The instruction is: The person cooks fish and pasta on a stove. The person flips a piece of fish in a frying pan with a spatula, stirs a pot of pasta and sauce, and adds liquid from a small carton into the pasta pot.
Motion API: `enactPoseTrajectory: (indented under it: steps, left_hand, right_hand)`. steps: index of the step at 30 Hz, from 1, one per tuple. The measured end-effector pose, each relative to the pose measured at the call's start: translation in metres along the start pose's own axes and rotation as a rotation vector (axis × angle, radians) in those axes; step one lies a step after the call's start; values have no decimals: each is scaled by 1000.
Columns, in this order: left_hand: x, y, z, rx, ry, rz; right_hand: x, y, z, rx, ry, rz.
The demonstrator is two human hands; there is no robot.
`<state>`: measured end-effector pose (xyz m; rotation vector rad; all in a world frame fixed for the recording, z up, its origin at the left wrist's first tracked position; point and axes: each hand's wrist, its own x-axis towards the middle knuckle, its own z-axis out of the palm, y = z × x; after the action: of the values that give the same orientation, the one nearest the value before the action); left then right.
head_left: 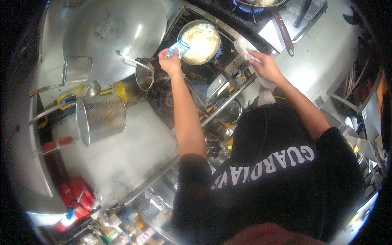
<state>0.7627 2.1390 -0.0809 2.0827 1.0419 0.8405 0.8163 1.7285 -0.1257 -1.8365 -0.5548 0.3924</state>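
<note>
My left hand (170, 63) is closed around a small blue-and-white carton (181, 47) at the left rim of a frying pan. Pale, creamy food (203, 43) covers the bottom of this pan (225, 73), which sits over a lit blue flame on the stove. Whether anything is pouring from the carton I cannot tell. To the right of the pan handle, my right hand (267, 68) grips a whitish cloth (243, 49), part of which hangs down toward my apron.
Another pan (282, 32) stands on a lit burner at the top right. A large wok (110, 32) fills the upper left. Near it are a perforated cylindrical strainer (102, 116) and a ladle (93, 88). A metal rail (230, 99) runs along the stove front.
</note>
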Motion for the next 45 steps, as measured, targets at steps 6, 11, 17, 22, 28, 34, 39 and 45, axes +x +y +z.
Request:
enactPoseTrajectory:
  steps: [6,11,17,22,28,34,39,45]
  left_hand:
    - [-13,25,8,140,-44,52]
    - [-19,31,-2,209,-27,18]
    - [-19,33,-3,43,85,182]
    - [-51,31,11,140,85,141]
    - [-130,-4,22,73,-127,91]
    - [-115,-24,11,49,-76,31]
    - [-81,15,-7,-20,-4,158]
    - [-94,13,6,228,-2,267]
  right_hand:
    - [1,3,-4,13,5,14]
    - [1,-2,0,19,12,-21]
    - [-4,-4,1,0,-7,-34]
    - [9,0,-5,-15,-2,-27]
    - [4,5,-10,-18,32,13]
    - [2,4,-8,-26,27,-38]
    - [2,3,-3,-26,-27,-35]
    - [4,3,-7,12,-46,-22]
